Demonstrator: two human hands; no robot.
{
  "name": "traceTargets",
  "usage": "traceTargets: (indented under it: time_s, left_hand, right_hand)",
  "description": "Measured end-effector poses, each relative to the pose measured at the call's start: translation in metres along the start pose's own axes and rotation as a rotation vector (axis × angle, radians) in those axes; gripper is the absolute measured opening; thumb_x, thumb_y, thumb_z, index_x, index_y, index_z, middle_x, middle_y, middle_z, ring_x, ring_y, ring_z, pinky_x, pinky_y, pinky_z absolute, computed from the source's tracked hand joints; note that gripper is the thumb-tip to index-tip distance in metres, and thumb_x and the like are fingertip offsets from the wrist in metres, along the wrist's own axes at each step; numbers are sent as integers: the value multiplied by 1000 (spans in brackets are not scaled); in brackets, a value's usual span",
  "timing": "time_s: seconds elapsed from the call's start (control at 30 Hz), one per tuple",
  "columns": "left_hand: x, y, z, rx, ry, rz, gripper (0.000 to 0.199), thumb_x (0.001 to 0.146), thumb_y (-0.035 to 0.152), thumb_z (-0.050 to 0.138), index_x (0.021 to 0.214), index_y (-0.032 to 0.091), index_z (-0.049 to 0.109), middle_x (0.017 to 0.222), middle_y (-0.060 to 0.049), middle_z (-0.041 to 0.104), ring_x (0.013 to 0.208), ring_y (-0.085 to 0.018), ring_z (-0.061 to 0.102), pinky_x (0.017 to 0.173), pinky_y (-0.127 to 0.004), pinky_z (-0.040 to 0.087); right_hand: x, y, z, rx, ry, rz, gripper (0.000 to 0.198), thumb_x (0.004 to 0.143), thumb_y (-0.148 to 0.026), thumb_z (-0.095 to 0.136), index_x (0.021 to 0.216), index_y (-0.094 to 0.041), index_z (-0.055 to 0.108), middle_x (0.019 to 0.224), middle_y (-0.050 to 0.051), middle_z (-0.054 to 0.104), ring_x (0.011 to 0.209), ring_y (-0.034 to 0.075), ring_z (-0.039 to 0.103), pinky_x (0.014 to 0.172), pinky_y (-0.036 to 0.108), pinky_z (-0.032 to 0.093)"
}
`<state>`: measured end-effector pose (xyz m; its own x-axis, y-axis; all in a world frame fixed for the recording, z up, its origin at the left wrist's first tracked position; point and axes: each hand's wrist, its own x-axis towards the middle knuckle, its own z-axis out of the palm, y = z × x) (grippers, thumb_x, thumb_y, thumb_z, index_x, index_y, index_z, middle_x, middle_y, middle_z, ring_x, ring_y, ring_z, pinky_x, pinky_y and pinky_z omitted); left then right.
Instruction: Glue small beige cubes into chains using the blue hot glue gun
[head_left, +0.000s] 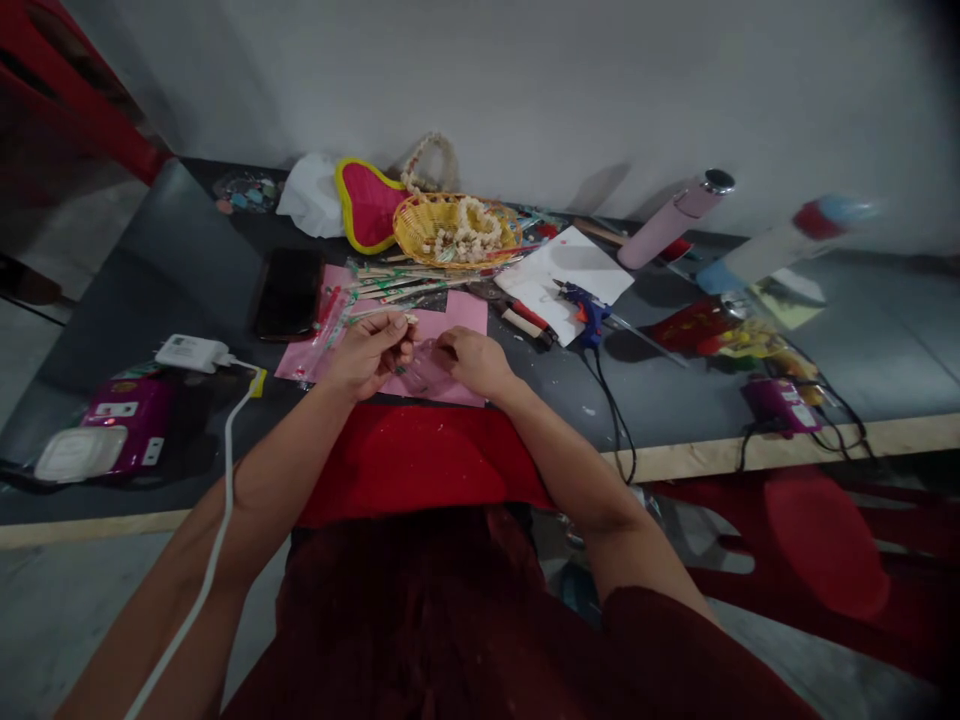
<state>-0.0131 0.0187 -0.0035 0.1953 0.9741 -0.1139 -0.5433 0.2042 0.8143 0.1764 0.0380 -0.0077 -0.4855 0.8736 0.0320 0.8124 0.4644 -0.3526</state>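
My left hand is closed, its thumb and forefinger pinching a small off-white piece too small to make out well. A little to the right, my right hand has its fingers curled in a pinch; whatever is between the fingertips is hidden. Between and below the hands lies a clear, crinkled plastic bag over pink paper. Just beyond them are several thin sticks with green-and-white wrappings and a yellow woven basket holding a string of off-white chips.
A blue glue gun rests by white paper, beside red-handled pliers. Left are a black phone, a charger with a white cable, and a purple power block. A pink bottle stands at the back.
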Motion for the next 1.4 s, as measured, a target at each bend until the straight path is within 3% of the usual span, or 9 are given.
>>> traceTargets:
  time_s: [0.23,0.5,0.63,0.73,1.0,1.4]
  left_hand:
    - [-2,1,3,55,-25,-79,34,61,35,88,79,12,70,68,-2,68,50,-5,56,47,-14,45]
    - [0,1,1,66,-4,-23,31,64,36,86,76,13,69,70,-1,68,50,-5,54,46,-15,44]
    - [-1,1,1,75,-2,-35,28,67,34,84,77,14,68,70,-1,67,50,-5,54,46,-15,44]
    - [-1,1,1,90,-12,-56,29,68,34,84,80,13,69,70,-2,68,51,-5,55,46,-15,45]
    - [-6,1,8,139,-54,-132,34,61,35,88,78,13,69,70,-2,69,50,-4,56,47,-12,45]
    - [-8,-1,11,216,-115,-153,35,61,38,87,76,12,69,69,-3,69,50,-6,56,48,-17,48]
  right_hand:
    - [-4,5,3,40,125,8,21,95,-25,45,103,-20,64,109,7,67,95,19,62,78,29,46]
    - [-2,10,10,93,115,-115,25,92,-16,48,109,-20,65,112,6,66,105,19,60,88,28,47]
    - [-1,5,10,-23,74,-131,22,94,-23,48,104,-18,67,107,8,66,101,22,59,85,31,48]
    - [-1,5,10,-88,62,-136,21,92,-16,48,104,-17,65,107,10,64,101,23,58,83,33,48]
    - [-10,-7,-6,561,477,-230,13,95,-26,49,86,-21,58,86,2,60,82,14,55,77,29,47]
    - [-15,-15,-8,609,469,-279,12,93,-28,54,85,-22,61,84,3,64,83,15,58,78,32,50]
